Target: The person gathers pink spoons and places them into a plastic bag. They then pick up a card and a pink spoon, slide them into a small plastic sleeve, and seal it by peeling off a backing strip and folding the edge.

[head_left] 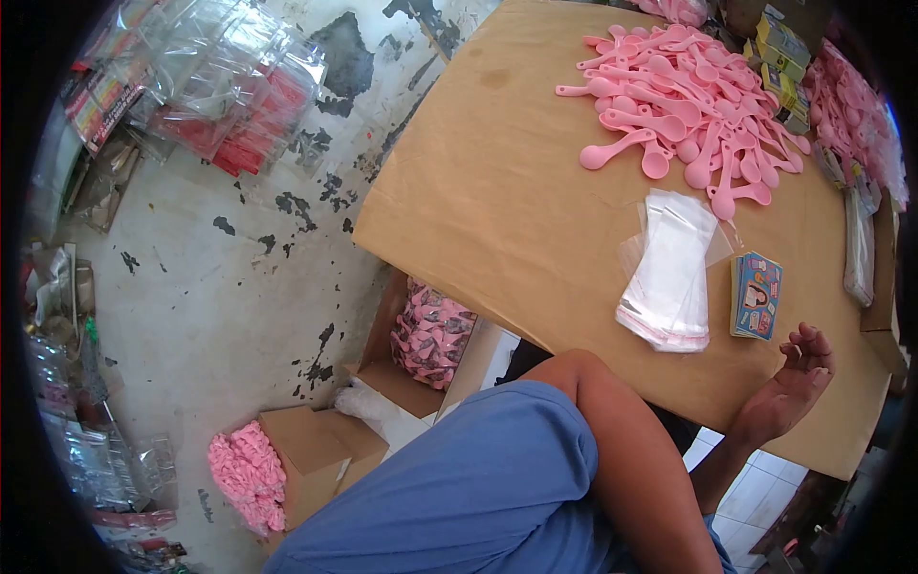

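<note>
right hand (787,387): empty, fingers loosely curled, clamped on nothing.
left hand: unseen, its fingers i cannot judge.
cards (755,297): stacked on the tabletop (478,191), just beside clear bags (669,273); pink spoons (693,100) heaped beyond.
step: seemingly a pause.
next move: would call for spreading fingers around cards.

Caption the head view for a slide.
Right hand near stacked cards and clear bags, with pink spoons heaped on the brown table.

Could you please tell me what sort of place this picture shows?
Probably a small packing workshop: on the brown-topped table lie a heap of pink spoons, clear plastic bags and a stack of printed cards.
</note>
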### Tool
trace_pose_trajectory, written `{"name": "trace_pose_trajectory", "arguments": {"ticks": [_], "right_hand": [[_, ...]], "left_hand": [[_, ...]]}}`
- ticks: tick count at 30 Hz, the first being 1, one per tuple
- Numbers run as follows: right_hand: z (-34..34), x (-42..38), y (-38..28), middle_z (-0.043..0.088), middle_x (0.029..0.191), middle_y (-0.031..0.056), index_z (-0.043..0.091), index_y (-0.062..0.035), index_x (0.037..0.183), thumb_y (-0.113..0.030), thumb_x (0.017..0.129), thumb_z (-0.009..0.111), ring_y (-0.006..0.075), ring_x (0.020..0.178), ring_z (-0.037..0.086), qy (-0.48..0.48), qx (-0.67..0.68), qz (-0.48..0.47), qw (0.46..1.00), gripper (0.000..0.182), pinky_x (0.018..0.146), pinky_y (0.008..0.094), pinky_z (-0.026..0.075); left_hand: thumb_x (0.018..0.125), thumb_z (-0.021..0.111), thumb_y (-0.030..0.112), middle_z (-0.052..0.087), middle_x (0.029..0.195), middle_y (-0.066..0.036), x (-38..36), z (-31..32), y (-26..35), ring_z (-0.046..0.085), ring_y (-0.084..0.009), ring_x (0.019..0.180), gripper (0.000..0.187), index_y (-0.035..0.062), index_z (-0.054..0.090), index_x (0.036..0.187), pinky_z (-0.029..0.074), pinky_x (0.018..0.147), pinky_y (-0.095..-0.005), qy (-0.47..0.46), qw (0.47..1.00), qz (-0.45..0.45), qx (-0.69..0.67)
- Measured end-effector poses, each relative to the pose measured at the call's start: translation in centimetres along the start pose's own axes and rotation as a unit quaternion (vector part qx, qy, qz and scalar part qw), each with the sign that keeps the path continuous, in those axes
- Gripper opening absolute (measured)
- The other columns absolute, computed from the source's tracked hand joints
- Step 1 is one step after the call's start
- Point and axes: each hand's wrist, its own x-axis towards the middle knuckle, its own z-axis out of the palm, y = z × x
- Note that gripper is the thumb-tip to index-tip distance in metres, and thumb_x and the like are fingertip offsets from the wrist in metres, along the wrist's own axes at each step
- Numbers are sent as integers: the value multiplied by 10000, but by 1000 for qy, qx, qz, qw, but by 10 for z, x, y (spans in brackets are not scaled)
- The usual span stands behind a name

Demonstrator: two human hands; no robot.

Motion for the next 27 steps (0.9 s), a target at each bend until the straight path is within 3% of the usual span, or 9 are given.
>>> {"name": "trace_pose_trajectory", "arguments": {"ticks": [3, 9, 10, 14, 19, 20, 22, 24, 27], "right_hand": [[-1, 1, 0, 635, 1322, 186, 531, 17, 1374, -402, 1117, 412, 235, 1199, 604, -4, 4, -7, 1000, 506, 1009, 376, 470], [-5, 2, -7, 567, 1026, 125, 584, -8, 994, -292, 1125, 414, 209, 1023, 536, -36, -23, -47, 998, 357, 927, 359, 436], [6, 2, -13, 461, 841, 71, 495, -39, 809, -232, 1138, 387, 175, 855, 459, -23, -47, -81, 995, 396, 789, 341, 392], [-12, -1, -13, 417, 694, 26, 483, -40, 784, -257, 1169, 367, 130, 682, 370, -79, 29, -39, 996, 458, 631, 322, 278], [9, -22, -32, 483, 735, 20, 613, -17, 940, -293, 1168, 404, 118, 695, 430, -79, 47, -42, 995, 415, 631, 284, 318], [13, -28, -36, 492, 743, 20, 621, -13, 975, -266, 1160, 432, 115, 701, 439, -91, 39, -42, 994, 366, 628, 284, 325], [17, -30, -41, 536, 802, 37, 631, -3, 1089, -137, 1098, 575, 112, 731, 486, -119, -29, -71, 990, 145, 625, 287, 369], [22, -11, -48, 549, 832, 44, 631, 1, 1108, -121, 1055, 649, 124, 738, 503, -140, -131, -103, 976, 134, 643, 287, 393], [22, 14, -48, 556, 867, 52, 633, -2, 1124, -195, 1015, 735, 146, 735, 517, -142, -220, -21, 965, 244, 662, 303, 426]], "left_hand": [[1060, 671, 257, 682, 846, -92, -5, 0, 4, 663, -276, 798, 251, 13, 683, 1004, 514, 744, -382, 3, 1000, -11, 6], [1062, 670, 256, 678, 823, -85, -28, -2, 23, 660, -270, 774, 252, 14, 680, 995, 513, 725, -379, 33, 997, -59, 34], [1062, 670, 256, 678, 819, -83, -36, -3, 30, 660, -269, 770, 252, 14, 680, 993, 512, 721, -378, 60, 994, -74, 57], [1063, 669, 255, 675, 804, -78, -80, -8, 73, 658, -265, 753, 253, 14, 678, 987, 511, 709, -376, 186, 954, -111, 209], [1066, 677, 193, 663, 757, -76, -132, -14, 131, 630, -245, 685, 280, 38, 665, 833, 478, 624, -356, 342, 793, -58, 501], [1059, 683, 180, 660, 750, -81, -141, -15, 137, 619, -240, 679, 267, 39, 667, 834, 473, 621, -360, 359, 743, -56, 562], [1017, 727, 160, 654, 754, -75, -157, -27, 150, 602, -240, 667, 216, 31, 679, 851, 459, 604, -354, 340, 545, -79, 762], [977, 757, 162, 659, 795, -79, -158, -45, 165, 593, -255, 683, 175, 20, 691, 898, 461, 628, -349, 407, 384, -109, 822], [949, 801, 233, 632, 840, -95, -159, -68, 195, 599, -270, 765, 244, 22, 682, 982, 478, 707, -378, 471, 317, -152, 809]]}}
